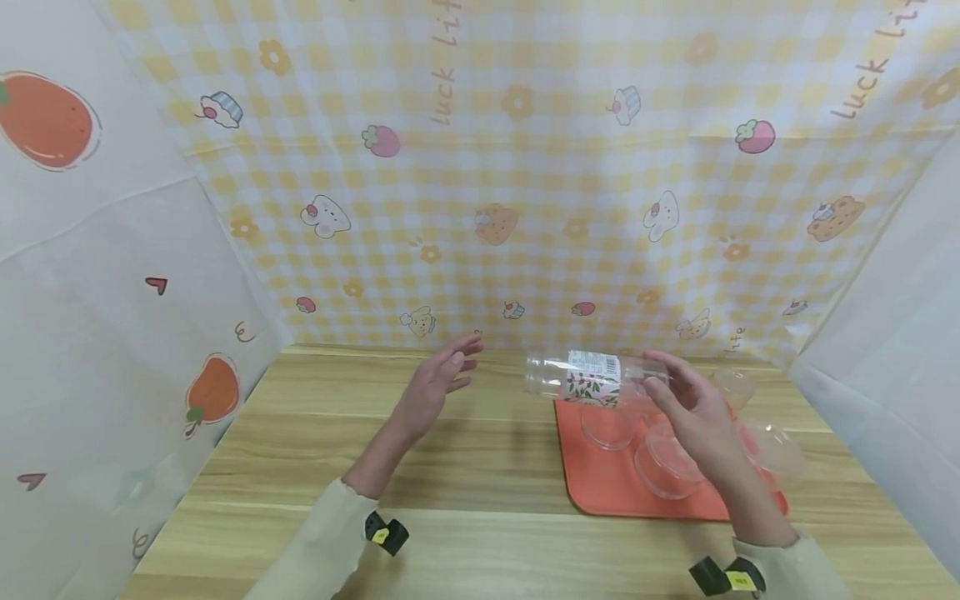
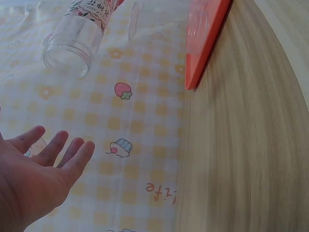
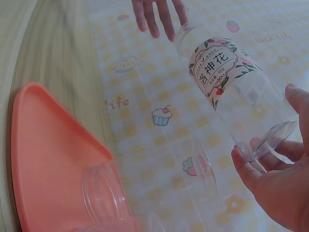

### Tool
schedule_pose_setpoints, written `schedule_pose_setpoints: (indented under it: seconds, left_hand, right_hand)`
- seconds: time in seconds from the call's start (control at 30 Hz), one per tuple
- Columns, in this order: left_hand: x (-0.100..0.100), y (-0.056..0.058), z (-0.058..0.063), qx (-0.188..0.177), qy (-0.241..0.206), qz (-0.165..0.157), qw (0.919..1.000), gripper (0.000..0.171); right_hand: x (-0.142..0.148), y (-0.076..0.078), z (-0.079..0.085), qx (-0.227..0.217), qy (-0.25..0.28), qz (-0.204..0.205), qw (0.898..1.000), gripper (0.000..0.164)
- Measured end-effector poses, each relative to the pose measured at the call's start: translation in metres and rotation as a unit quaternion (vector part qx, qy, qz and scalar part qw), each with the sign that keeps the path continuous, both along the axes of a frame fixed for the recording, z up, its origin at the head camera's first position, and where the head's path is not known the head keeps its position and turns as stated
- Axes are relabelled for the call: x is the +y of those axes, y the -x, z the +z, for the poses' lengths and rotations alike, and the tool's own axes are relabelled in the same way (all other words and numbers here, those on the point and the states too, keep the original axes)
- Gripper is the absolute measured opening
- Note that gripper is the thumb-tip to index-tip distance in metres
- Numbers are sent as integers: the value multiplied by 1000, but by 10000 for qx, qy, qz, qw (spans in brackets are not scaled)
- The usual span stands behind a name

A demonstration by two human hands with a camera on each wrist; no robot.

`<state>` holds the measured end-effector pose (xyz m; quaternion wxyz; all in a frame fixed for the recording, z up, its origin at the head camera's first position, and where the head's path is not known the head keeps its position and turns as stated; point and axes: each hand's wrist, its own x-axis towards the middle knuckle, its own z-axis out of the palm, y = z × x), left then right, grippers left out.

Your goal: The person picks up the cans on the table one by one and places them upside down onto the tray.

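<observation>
A clear plastic jar (image 1: 592, 378) with a floral label is held sideways in the air by my right hand (image 1: 697, 408), whose fingers and thumb grip it round its base. In the right wrist view the jar (image 3: 227, 82) shows Chinese characters on its label. Its uncapped mouth points toward my left hand (image 1: 438, 383), and the left wrist view shows the jar's open rim (image 2: 67, 60). The left hand hovers over the table with its fingers extended, apart from the jar and holding nothing. Beneath the right hand lies an orange-red tray (image 1: 600, 492) with clear containers on it.
Several clear round containers stand on and around the tray, among them a clear container (image 1: 667, 467) near its middle and another (image 1: 772, 448) at its right edge. The wooden table (image 1: 480, 475) meets a yellow checked cloth backdrop (image 1: 480, 167). White cloth hangs at both sides.
</observation>
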<state>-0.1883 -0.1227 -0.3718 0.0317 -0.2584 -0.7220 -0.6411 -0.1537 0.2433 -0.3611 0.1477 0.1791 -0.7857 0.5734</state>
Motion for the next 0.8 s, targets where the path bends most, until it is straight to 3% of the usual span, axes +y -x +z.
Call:
schedule_pose_setpoints:
  seconds: [0.23, 0.6, 0.8]
  left_hand:
    - [-10, -3, -2, 23, 96, 127, 9999, 51]
    - [-32, -7, -7, -109, 142, 268, 9995, 51]
    - [-47, -9, -5, -30, 199, 322, 9993, 51]
  right_hand:
    - [5, -1, 0, -104, -150, -47, 9998, 42]
    - [12, -2, -2, 50, 231, 397, 9989, 40]
    - [18, -5, -2, -49, 13, 288, 9996, 42]
